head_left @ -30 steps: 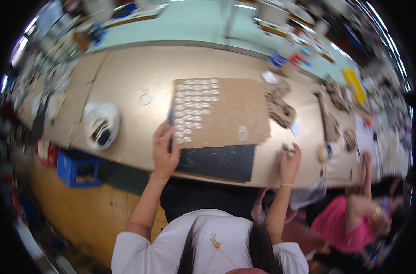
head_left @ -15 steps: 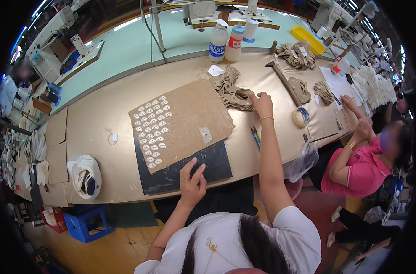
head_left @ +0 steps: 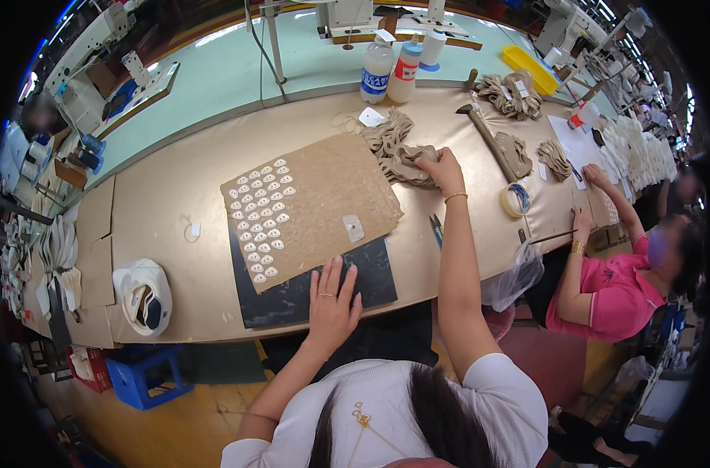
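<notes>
My right hand (head_left: pixel 445 171) pinches the near end of a heap of beige-brown cut pieces (head_left: pixel 405 162), just past the far right corner of a brown cardboard sheet (head_left: pixel 324 195). Small white pieces with dark dots (head_left: pixel 253 215) lie in rows along the left part of that sheet. Under the cardboard, a black board (head_left: pixel 370 273) sticks out on the near side. My left hand (head_left: pixel 335 300) lies with fingers stretched out over the black board, its tips at the cardboard's near edge. A small clear-and-white square (head_left: pixel 352 228) rests on the cardboard's right part.
Two bottles (head_left: pixel 377 72) and a thread cone (head_left: pixel 433 51) stand at the back. A hammer (head_left: pixel 487 140), tape roll (head_left: pixel 515 200) and pen-like tool (head_left: pixel 436 229) lie to the right. A white cap-like item (head_left: pixel 143 299) sits left. A co-worker in pink (head_left: pixel 604 273) works at the right.
My left hand has flattened from a half-curled pose and turned palm down at the cardboard's edge. My right fingers have closed on the brown pieces. The co-worker's hands have moved apart.
</notes>
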A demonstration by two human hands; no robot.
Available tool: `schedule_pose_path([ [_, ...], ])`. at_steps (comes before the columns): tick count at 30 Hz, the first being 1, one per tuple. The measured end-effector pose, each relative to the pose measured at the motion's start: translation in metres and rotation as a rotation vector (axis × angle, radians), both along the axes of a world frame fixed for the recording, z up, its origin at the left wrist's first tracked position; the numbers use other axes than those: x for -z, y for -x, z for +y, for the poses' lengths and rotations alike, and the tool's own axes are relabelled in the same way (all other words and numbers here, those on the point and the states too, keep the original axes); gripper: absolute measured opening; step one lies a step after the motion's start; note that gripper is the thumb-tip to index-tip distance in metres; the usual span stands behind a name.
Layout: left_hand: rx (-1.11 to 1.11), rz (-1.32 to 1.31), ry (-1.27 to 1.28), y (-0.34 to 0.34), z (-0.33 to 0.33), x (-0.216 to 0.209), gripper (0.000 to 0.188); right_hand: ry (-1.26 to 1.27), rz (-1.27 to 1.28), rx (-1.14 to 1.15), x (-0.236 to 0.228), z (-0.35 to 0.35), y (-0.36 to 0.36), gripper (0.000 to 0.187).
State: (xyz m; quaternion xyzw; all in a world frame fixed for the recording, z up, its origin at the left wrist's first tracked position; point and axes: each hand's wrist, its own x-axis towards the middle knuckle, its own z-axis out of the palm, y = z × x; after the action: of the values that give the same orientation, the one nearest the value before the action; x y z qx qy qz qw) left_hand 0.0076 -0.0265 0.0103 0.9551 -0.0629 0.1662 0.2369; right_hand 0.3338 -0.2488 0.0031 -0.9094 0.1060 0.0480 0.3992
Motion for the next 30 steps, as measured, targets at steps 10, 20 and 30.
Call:
schedule_pose_path([
  [10,-0.167,0.217,-0.211,0.018,0.035,-0.001,0.073,-0.053,-0.242,-0.202,-0.081,-0.008,0.017,0.05],
  [20,0.263,0.016,0.037,-0.017,-0.004,-0.027,0.062,0.077,-0.365,-0.223,-0.138,-0.091,0.071,0.052],
  [30,0.564,0.016,-0.081,-0.137,-0.128,0.036,0.052,0.236,-0.139,-0.341,-0.153,-0.114,0.11,0.051],
])
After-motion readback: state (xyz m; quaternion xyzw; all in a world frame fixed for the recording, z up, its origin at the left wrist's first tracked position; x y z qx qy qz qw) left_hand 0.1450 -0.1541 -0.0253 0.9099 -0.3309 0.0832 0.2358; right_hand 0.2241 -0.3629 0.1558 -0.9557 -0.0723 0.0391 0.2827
